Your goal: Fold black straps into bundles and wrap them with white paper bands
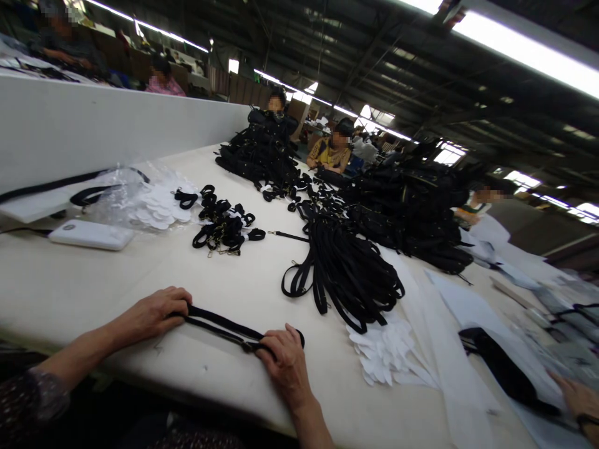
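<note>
Black webbing strap (224, 322), doubled, seven o'clock of view centre, by worktable's (107, 274) near edge. Left hand (161, 312) grips ten-o'clock end; right hand (283, 358) grasps near four-o'clock end, beside slider buckle (246, 346). Probably light, limp, sturdy; best held at both ends, off buckle.

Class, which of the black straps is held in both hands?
The doubled strap stretched between the left hand and right hand; the straps in the fanned bundle and the coiled pile beyond lie unheld.
</note>
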`<state>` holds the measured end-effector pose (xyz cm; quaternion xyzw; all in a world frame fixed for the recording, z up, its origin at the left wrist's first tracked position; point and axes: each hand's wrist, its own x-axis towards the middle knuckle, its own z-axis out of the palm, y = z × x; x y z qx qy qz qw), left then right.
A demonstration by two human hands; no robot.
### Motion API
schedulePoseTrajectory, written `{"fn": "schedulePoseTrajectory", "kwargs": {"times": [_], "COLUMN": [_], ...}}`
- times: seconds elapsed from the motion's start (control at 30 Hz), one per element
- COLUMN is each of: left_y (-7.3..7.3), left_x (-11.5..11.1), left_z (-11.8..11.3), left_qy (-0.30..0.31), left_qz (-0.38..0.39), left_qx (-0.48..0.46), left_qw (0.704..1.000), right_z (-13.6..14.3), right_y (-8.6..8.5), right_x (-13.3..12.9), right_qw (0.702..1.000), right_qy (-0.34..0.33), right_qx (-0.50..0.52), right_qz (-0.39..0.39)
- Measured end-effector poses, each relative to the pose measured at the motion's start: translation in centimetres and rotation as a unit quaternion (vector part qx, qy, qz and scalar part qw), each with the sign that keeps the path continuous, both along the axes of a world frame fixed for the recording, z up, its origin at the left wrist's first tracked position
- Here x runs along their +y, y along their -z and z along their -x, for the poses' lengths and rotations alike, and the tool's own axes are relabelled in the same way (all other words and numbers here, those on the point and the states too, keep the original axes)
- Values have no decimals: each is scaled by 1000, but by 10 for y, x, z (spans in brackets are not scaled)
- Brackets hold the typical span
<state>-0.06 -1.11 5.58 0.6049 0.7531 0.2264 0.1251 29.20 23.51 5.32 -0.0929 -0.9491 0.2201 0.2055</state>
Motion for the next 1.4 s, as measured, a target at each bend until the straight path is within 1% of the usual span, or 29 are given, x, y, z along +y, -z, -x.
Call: {"fn": "schedulePoseTrajectory", "kwargs": {"times": [0.17,0.27,0.37,0.5,0.57,0.63,0.7,0.8,0.9,0.97,1.1,1.27,1.4], "left_y": [2,1,-6,-21,-26,-27,-22,-8,8,15,22,21,21], "left_x": [0,-3,-10,-20,-22,-22,-23,-25,-27,-26,-26,-34,-36], "left_z": [-1,-1,6,18,18,13,3,-14,-27,-31,-27,-10,-3], "left_qy": [-22,-45,-93,-169,-182,-175,-160,-157,-166,-174,-183,-191,-195], "left_qz": [-9,-17,-34,-73,-79,-68,-49,-30,-28,-37,-47,-46,-44], "left_qx": [7,-25,-88,-149,-146,-109,-44,50,105,131,152,144,130], "left_qw": [1000,999,991,972,969,976,985,986,980,975,970,970,971], "right_z": [1,5,8,9,9,9,8,8,8,7,6,5,6], "right_y": [8,14,15,13,12,11,10,10,11,12,9,1,0], "right_x": [6,9,9,8,8,8,7,7,7,8,9,9,9], "right_qw": [1000,998,999,999,999,999,999,999,1000,1000,999,999,998], "right_qy": [4,19,13,13,13,13,13,11,11,10,-6,-15,-17], "right_qx": [18,48,36,28,29,31,33,30,20,15,19,21,27], "right_qz": [-6,-22,-24,-15,-14,-15,-16,-13,-10,-12,-25,-38,-51]}}
